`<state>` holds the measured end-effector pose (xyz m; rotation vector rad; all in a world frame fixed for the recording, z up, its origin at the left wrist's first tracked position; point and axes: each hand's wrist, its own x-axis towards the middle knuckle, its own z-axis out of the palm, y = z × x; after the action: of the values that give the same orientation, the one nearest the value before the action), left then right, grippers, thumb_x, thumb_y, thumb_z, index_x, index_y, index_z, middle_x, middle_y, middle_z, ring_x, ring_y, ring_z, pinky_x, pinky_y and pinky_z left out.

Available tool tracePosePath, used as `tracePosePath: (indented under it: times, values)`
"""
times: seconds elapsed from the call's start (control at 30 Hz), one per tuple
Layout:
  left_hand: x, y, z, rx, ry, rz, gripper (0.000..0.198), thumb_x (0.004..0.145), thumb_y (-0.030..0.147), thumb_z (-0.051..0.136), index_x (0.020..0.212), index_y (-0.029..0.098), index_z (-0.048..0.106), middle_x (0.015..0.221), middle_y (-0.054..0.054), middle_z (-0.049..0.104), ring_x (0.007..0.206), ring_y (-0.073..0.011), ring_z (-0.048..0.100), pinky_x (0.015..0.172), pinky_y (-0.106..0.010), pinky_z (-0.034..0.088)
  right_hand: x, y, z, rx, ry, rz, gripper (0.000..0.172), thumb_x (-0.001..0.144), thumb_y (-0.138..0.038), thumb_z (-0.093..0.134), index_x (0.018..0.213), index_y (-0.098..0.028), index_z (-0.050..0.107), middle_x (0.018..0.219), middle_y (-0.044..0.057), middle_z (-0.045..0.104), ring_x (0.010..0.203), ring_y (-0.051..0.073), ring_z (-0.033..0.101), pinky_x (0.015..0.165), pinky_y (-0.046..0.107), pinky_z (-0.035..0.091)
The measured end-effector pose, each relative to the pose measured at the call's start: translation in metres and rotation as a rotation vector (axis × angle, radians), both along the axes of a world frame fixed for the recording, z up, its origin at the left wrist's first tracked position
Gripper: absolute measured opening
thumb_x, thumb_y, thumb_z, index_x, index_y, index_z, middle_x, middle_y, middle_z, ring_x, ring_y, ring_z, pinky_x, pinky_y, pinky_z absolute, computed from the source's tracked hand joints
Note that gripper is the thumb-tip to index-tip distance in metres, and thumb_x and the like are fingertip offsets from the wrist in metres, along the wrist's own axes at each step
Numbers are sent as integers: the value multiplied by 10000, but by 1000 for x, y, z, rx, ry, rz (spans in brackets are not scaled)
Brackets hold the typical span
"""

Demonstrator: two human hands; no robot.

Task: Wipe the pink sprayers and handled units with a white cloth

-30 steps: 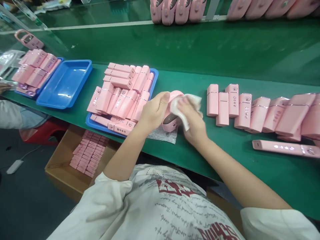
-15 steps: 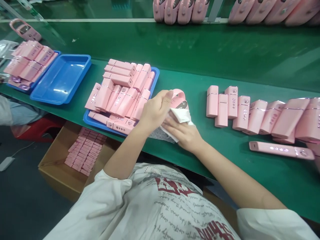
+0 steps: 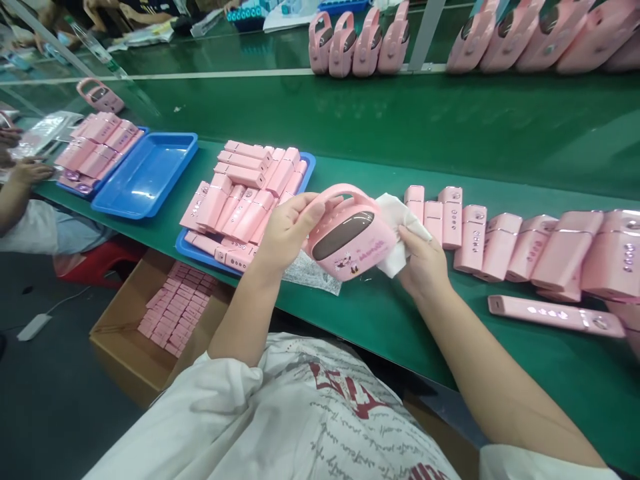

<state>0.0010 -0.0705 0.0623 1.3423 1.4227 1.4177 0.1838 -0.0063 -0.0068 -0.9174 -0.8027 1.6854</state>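
Observation:
My left hand (image 3: 289,230) grips a pink device with a loop handle (image 3: 357,243) by its handle side. The device is tilted, with a dark glossy oval window and a small printed cartoon facing me. In my right hand (image 3: 426,263) is a white cloth (image 3: 397,260), pinched and pressed against the device's right edge. Part of the cloth lies behind the device. Below the device, a clear plastic bag or wrap (image 3: 317,277) rests at the bench edge. Left of my hands, a blue tray (image 3: 311,170) is heaped with pink slim box-shaped units (image 3: 245,217).
More pink units (image 3: 500,247) stand in a row on the right, one lying flat (image 3: 555,315). Leftward are a bare blue tray (image 3: 145,177) and another loaded one. Pink handled devices (image 3: 367,43) line the shelf. A carton (image 3: 125,340) sits below; a co-worker's hand (image 3: 31,172) is far left.
The pink device has turned its printed front toward me. My right hand has moved right with the cloth, uncovering the front. The view has tilted up slightly.

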Motion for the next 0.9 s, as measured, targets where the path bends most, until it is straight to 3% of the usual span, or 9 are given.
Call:
tracePosePath:
  times: [0.17, 0.27, 0.4, 0.57, 0.73, 0.9]
  values:
    - [11, -4, 11, 58, -129, -23, 424, 797, 607, 566, 911, 205, 643, 916, -54, 706, 865, -208, 681, 752, -331, 540, 5, -6, 27, -31, 48, 188, 241, 695, -258, 664, 931, -208, 671, 880, -1, 700, 808, 176, 661, 719, 299, 542]
    - [15, -6, 15, 106, -130, -20, 389, 796, 582, 588, 895, 214, 665, 865, -38, 699, 798, -193, 675, 710, -321, 538, 7, -9, 31, -67, 74, 184, 147, 681, -246, 667, 825, -216, 657, 786, -28, 681, 712, 145, 642, 624, 254, 522]
    - [11, -8, 13, 153, -99, -63, 337, 805, 523, 614, 923, 218, 696, 842, -30, 686, 759, -167, 653, 666, -281, 514, 6, -11, 35, -48, 75, 167, 162, 687, -237, 667, 848, -221, 654, 845, -26, 693, 830, 169, 659, 728, 282, 541]
    - [8, -10, 10, 164, -52, -41, 393, 772, 569, 624, 904, 206, 699, 825, -33, 679, 759, -172, 648, 637, -264, 512, 7, -10, 29, -17, 68, 171, 191, 705, -251, 671, 886, -191, 663, 879, 0, 697, 914, 189, 658, 816, 307, 540]
    - [12, -7, 8, 88, -40, 51, 342, 815, 498, 614, 929, 185, 694, 898, -52, 698, 833, -175, 655, 706, -265, 521, 8, -3, 13, -88, 52, -49, 223, 687, -233, 667, 903, -176, 674, 813, -1, 696, 839, 198, 675, 786, 347, 567]
    - [11, -2, -4, -42, -102, 151, 323, 816, 462, 631, 918, 161, 690, 917, -72, 707, 864, -164, 662, 730, -248, 527, 5, -1, 11, 15, 49, -170, 196, 667, -227, 684, 855, -168, 686, 854, 21, 705, 989, 241, 651, 864, 410, 552]
